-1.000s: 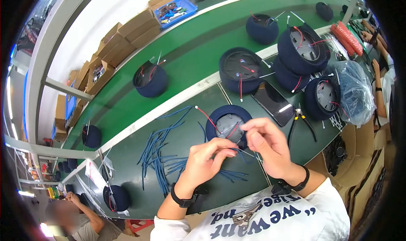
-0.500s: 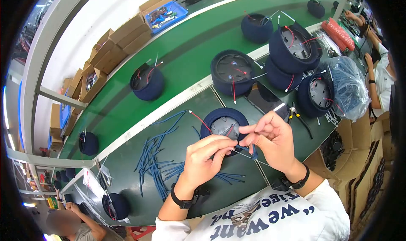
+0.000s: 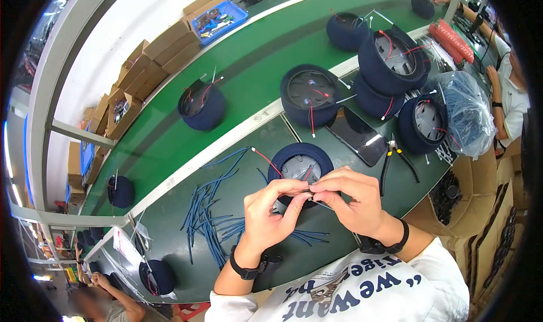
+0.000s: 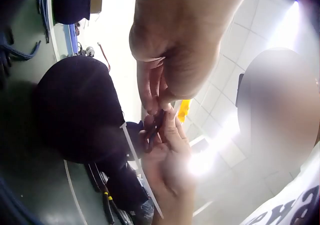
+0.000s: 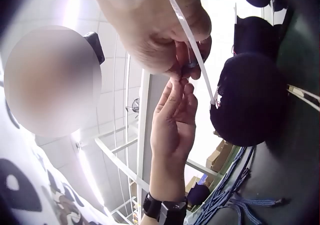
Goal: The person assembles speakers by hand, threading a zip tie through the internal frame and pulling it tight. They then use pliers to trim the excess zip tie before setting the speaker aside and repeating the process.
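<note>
A navy round fabric-covered housing [image 3: 301,152] sits on the bench, its grey inner plate facing up with red wires. Over its near rim both hands meet fingertip to fingertip. My left hand [image 3: 272,212] and right hand [image 3: 355,200] pinch a short dark blue cord [image 4: 158,122], mostly hidden by the fingers in the head view. From the housing's edge a white zip tie [image 5: 189,37] sticks out past the hands in the right wrist view. Loose blue cords [image 3: 206,214] lie in a pile left of the housing.
Right of the housing lie a black phone [image 3: 355,135] and yellow-and-black pliers [image 3: 392,152]. More navy housings [image 3: 310,98] stand behind, some stacked. A plastic-wrapped bundle [image 3: 466,115] and an open carton [image 3: 469,203] are at the right. A green conveyor [image 3: 249,67] runs along the back.
My right hand has come down and left to meet the left fingertips. The blue cord, which showed looped by the right hand, is now mostly covered. The housing has stayed in place.
</note>
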{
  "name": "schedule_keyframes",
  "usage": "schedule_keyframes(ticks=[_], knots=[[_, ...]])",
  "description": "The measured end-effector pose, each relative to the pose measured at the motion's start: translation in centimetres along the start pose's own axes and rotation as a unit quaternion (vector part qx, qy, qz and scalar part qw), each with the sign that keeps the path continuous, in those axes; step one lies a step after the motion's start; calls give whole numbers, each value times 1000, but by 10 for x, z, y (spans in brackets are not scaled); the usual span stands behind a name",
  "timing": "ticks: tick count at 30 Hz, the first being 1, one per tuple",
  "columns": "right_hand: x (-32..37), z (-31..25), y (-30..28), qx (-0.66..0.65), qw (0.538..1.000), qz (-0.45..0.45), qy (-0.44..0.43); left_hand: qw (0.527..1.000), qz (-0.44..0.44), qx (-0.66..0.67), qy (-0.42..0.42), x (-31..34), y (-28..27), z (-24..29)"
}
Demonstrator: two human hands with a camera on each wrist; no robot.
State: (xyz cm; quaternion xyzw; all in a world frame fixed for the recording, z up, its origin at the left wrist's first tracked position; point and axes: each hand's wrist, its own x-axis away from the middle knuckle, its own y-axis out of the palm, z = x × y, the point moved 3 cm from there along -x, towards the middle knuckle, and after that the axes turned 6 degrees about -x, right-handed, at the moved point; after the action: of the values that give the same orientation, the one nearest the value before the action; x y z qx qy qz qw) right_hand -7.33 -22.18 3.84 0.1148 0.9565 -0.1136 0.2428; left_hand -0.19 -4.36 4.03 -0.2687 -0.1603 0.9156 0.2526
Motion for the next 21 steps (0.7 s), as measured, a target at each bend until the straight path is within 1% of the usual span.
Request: schedule_keyframes(ticks=[2, 5, 6, 7, 9, 10, 11, 13, 14, 15, 17, 18, 19, 20, 21], knots=[[0, -4, -1, -6, 999, -7, 40, 999, -13, -26, 33, -2, -3, 1], [-6, 0, -8, -35, 996, -49, 69, 1000, -17, 3, 3, -1, 0, -3], [-7, 4, -10, -51, 993, -70, 78, 999, -7, 34, -14, 0, 0, -5], [-8, 6, -13, -92, 987, -78, 108, 997, 3, 65, -32, 1, 1, -7], [-9, 9, -19, -174, 967, -93, 162, 989, 24, 127, -73, 1, 0, -9], [-8, 14, -24, -191, 963, -98, 161, 982, 35, 156, -97, 1, -4, -9], [-6, 15, -28, -235, 949, -82, 191, 974, 46, 185, -121, 0, -7, -10], [-4, 17, -35, -321, 912, -50, 250, 965, 46, 222, -135, 1, -11, -13], [-3, 21, -39, -326, 906, -65, 263, 960, 47, 236, -141, 1, -11, -14], [-3, 23, -39, -283, 926, -56, 244, 956, 47, 250, -147, 1, -10, -14], [-4, 26, -35, -197, 958, -36, 204, 961, 41, 235, -138, 1, -5, -11], [-13, 6, -34, -70, 991, -36, 110, 964, 39, 226, -133, 1, -2, -10], [-22, -14, -32, 57, 998, -34, 14, 969, 30, 215, -117, 1, 0, -9], [-22, -16, -26, 37, 997, -72, -10, 973, 20, 204, -102, 1, 2, -9], [-16, -7, -20, -20, 992, -118, 36, 977, 11, 192, -87, 2, 5, -9]])
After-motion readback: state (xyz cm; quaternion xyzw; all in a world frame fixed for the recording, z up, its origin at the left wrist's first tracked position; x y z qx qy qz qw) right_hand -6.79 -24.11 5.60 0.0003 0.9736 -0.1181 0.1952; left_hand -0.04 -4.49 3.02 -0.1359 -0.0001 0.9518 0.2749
